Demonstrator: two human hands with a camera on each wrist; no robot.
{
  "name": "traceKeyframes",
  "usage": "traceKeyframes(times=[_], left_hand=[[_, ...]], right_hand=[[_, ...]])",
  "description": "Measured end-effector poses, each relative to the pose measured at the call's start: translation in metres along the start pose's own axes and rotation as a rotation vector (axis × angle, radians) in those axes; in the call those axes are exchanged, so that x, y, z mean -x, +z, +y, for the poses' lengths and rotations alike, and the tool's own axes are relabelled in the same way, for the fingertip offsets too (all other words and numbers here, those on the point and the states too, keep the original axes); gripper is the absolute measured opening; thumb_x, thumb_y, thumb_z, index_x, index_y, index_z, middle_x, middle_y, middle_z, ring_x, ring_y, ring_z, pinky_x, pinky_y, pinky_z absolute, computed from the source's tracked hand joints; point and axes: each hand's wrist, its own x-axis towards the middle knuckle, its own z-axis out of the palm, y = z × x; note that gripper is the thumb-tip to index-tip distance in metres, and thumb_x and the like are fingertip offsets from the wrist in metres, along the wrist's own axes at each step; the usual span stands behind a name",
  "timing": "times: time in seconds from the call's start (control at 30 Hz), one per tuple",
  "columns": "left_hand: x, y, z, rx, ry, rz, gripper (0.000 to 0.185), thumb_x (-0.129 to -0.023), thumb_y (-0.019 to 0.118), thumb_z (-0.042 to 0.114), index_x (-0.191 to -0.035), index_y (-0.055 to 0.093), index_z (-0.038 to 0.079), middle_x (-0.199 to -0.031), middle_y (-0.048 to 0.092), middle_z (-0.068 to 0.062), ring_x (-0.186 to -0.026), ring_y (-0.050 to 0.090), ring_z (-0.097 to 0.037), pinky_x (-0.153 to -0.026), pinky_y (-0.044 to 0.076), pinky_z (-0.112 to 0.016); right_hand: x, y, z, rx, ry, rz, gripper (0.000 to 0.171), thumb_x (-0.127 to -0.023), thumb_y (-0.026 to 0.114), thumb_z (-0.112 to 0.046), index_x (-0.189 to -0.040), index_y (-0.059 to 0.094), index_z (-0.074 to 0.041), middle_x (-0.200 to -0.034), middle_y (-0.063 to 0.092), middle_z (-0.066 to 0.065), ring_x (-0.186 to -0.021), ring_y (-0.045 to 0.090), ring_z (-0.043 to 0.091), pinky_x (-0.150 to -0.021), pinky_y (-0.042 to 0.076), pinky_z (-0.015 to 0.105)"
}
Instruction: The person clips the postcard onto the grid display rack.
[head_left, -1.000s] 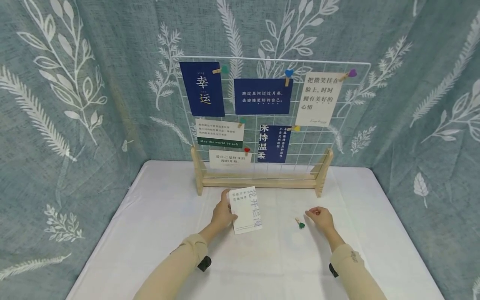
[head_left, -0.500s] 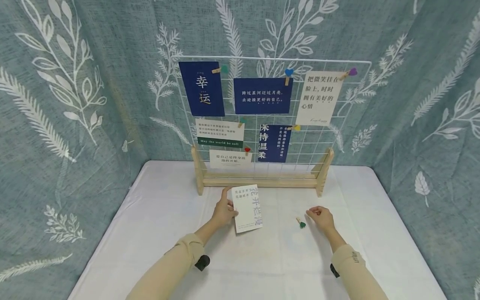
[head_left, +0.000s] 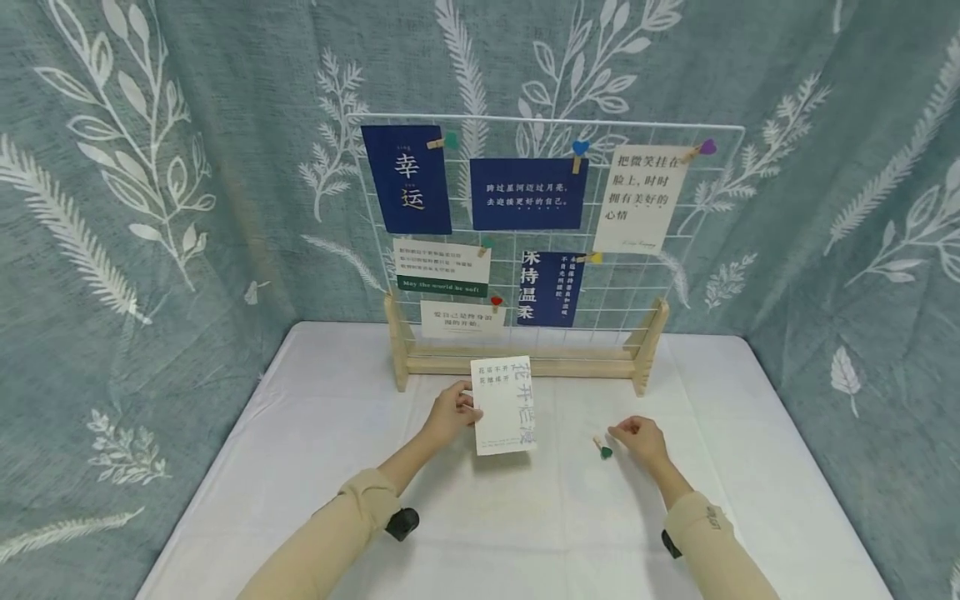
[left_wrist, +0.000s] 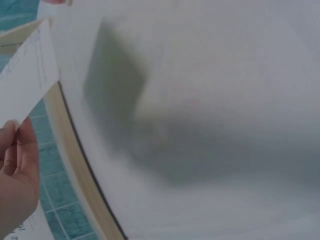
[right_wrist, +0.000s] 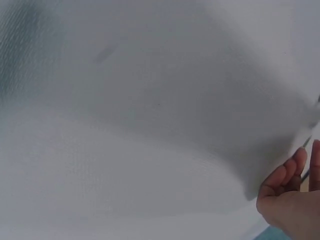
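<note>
Pinched at its left edge by my left hand (head_left: 447, 414), a white card (head_left: 501, 417) with Chinese writing is held up off the table, before the rack's wooden base. The left wrist view shows the thumb and fingers of the left hand (left_wrist: 20, 175) on the edge of the card (left_wrist: 35, 70). A small wooden clip with a green heart (head_left: 603, 448) lies on the white cloth. Just right of it is my right hand (head_left: 642, 437), fingers loosely bent and apart from the clip. In the right wrist view, nothing shows between the thumb and fingers of the right hand (right_wrist: 295, 200).
Behind the hands stands a white wire grid rack (head_left: 615, 287) on a wooden base (head_left: 517, 367). Several cards hang on it by heart clips, including a dark blue card (head_left: 407, 179) and a cream card (head_left: 637, 225). Patterned green curtains (head_left: 247, 125) enclose the white table (head_left: 315, 358).
My left hand has raised the card, tilting it more upright and bringing it slightly right, nearer the rack. The right hand and the clip stay nearly where they were.
</note>
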Motion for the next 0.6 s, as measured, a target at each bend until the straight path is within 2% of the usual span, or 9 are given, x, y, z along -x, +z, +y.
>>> traceKeyframes(times=[0.07,0.17,0.3,0.43,0.6], left_hand=[[0.000,-0.004,0.005,-0.021,0.011,0.014,0.032,-0.084,0.059,-0.013,-0.114,0.052,-0.012,-0.088,0.065,-0.024,-0.070,0.064,-0.016,-0.064,0.058,-0.028],[0.002,-0.008,0.013,-0.042,0.019,0.042,0.024,-0.085,0.059,-0.010,-0.109,0.055,-0.011,-0.087,0.066,-0.023,-0.070,0.064,-0.017,-0.062,0.058,-0.029],[0.004,-0.013,0.023,-0.042,0.056,0.067,0.022,-0.085,0.059,-0.009,-0.107,0.056,-0.011,-0.085,0.066,-0.022,-0.071,0.065,-0.020,-0.062,0.058,-0.031],[0.005,-0.014,0.029,-0.018,0.078,0.071,0.023,-0.085,0.059,-0.010,-0.108,0.056,-0.011,-0.085,0.066,-0.023,-0.071,0.066,-0.021,-0.061,0.059,-0.032],[0.005,-0.012,0.036,-0.004,0.067,0.084,0.020,-0.084,0.060,-0.010,-0.104,0.059,-0.009,-0.085,0.067,-0.023,-0.066,0.064,-0.017,-0.059,0.058,-0.031]], right_hand=[[0.000,0.001,-0.002,0.027,-0.004,-0.027,0.026,-0.087,0.064,-0.018,-0.089,0.061,0.008,-0.076,0.056,0.009,-0.072,0.048,0.018,-0.061,0.039,0.024],[0.001,0.004,-0.003,0.125,-0.041,-0.074,0.027,-0.085,0.067,-0.022,-0.085,0.060,0.004,-0.083,0.062,0.014,-0.078,0.056,0.023,-0.067,0.045,0.032],[0.003,0.006,-0.007,0.264,-0.081,-0.113,0.030,-0.081,0.071,-0.027,-0.085,0.057,-0.001,-0.090,0.065,0.016,-0.082,0.059,0.029,-0.073,0.046,0.044],[0.007,0.007,-0.012,0.325,-0.072,-0.133,0.030,-0.079,0.073,-0.028,-0.082,0.055,-0.003,-0.083,0.062,0.010,-0.079,0.055,0.028,-0.072,0.041,0.043],[0.011,0.009,-0.012,0.357,-0.095,-0.118,0.025,-0.081,0.071,-0.024,-0.076,0.054,-0.006,-0.074,0.056,0.004,-0.074,0.051,0.025,-0.070,0.038,0.041]])
